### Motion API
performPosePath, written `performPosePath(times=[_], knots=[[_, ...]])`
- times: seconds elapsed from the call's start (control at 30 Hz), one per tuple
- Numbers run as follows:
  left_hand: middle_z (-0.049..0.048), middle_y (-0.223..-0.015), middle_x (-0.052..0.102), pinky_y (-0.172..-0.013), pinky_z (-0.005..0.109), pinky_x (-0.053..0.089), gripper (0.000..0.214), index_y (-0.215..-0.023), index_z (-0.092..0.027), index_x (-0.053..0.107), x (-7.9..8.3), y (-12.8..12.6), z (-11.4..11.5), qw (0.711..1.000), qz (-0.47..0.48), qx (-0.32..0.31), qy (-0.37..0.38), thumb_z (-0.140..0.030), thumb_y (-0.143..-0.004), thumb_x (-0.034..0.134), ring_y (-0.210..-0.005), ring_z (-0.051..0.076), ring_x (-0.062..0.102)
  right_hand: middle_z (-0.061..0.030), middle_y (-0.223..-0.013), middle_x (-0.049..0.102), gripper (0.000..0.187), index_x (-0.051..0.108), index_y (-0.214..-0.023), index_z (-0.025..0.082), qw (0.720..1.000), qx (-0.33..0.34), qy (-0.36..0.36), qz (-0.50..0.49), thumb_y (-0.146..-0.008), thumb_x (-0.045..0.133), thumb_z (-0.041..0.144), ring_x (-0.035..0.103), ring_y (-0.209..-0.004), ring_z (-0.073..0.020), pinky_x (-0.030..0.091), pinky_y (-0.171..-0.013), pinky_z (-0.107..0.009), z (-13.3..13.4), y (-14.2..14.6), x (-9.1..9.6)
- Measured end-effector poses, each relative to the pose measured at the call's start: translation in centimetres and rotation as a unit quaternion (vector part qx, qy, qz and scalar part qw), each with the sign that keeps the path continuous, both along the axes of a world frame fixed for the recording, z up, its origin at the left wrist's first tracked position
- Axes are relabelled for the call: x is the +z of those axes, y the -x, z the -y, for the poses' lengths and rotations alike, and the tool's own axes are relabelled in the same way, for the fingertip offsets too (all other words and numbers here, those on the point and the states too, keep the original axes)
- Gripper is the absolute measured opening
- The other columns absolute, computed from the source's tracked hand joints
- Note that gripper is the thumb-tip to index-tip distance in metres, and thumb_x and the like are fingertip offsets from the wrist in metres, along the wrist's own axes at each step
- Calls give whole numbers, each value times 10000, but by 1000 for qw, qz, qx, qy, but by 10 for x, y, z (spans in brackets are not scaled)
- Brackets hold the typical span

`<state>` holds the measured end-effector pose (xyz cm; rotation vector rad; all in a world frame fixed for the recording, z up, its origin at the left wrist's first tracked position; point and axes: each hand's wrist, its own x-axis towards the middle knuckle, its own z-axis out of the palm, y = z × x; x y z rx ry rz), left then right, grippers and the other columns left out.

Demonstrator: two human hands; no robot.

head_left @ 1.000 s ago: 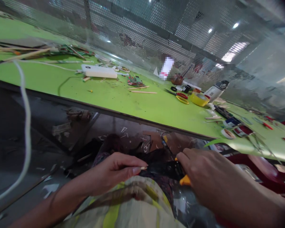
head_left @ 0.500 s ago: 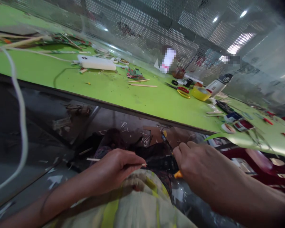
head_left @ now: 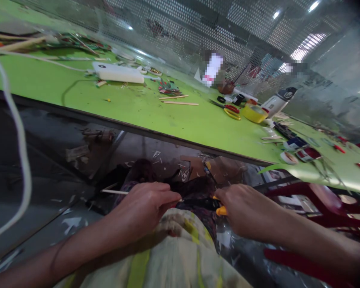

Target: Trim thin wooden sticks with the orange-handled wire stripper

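Observation:
Low over my lap, my left hand (head_left: 150, 204) is closed around a thin pale wooden stick (head_left: 115, 192). The stick's long end sticks out to the left behind the hand, and its short tip shows at my fingertips. My right hand (head_left: 243, 210) is closed around an orange-handled tool (head_left: 222, 211), with orange parts showing at the top and bottom of the fist. Its dark working end points toward the left hand but blends into the dark clothing, so its exact kind is unclear. I cannot tell whether it touches the stick.
The green table (head_left: 132, 108) has its edge just beyond my hands. On it are a white power bank (head_left: 118, 73), loose sticks (head_left: 180, 103), scissors (head_left: 231, 112), yellow tape (head_left: 255, 113) and a bottle (head_left: 279, 103). A red chair (head_left: 306, 200) stands at right; a white cable (head_left: 21, 148) hangs at left.
My right hand has moved slightly left and turned, so its tool now points toward the left hand. My left hand has risen slightly, still gripping the stick. The view has shifted a little.

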<state>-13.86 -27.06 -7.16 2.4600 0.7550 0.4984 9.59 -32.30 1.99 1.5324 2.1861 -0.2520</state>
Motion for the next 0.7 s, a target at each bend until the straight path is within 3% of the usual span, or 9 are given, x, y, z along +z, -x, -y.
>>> performPosePath(times=[0.3,0.5,0.7], knots=[[17,-790,629,-615,267,344,210,-955,-232,674,2,-6,-2,996,-79,-24,-46,-176,-894,480,-716,173,567,-98,-722,701,250,668,-904,154,998,-36,44,-29,-697,527,152,673,-672,-227,323,-508,-264,2,-4,-9],[22,-815,622,-654,253,379,200,-904,-206,654,6,-7,-6,995,-80,-66,-13,-243,-925,459,-740,168,573,-106,-706,700,237,677,-907,149,999,-34,33,-18,-715,545,190,673,-659,-236,343,-514,-270,4,-5,-6],[47,-783,620,-670,267,403,338,-818,-157,656,9,-6,-5,991,-72,-109,16,-481,-852,565,-726,180,569,-98,-689,702,197,684,-866,161,995,-69,55,-55,-742,541,215,672,-629,-234,315,-489,-265,12,-2,-11]])
